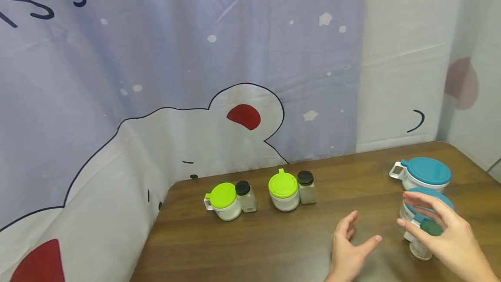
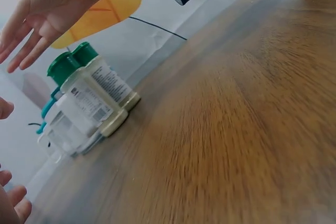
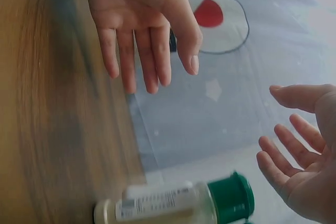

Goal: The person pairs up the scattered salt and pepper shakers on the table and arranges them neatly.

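My left hand [image 1: 347, 247] hovers over the front of the table, its thumb spread from the fingers and nothing in its grasp. Farther right is my right hand [image 1: 450, 234], fingers loosely bent and empty. In the head view it overlaps a green-capped seasoning bottle [image 1: 420, 251]. The left wrist view shows two such bottles [image 2: 86, 103] side by side, with the right hand [image 2: 52, 14] apart from and above them. Behind them stands a blue-lidded jar [image 1: 407, 210], partly hidden by the right hand; another blue-lidded jar [image 1: 426, 172] is farther back.
Toward the back left, a lime-lidded jar [image 1: 223, 197] stands beside a black-capped bottle [image 1: 247, 199]. A second lime-lidded jar [image 1: 283, 188] has another black-capped bottle [image 1: 306, 188] at its right. A printed curtain [image 1: 274, 55] hangs behind the wooden table [image 1: 219, 251].
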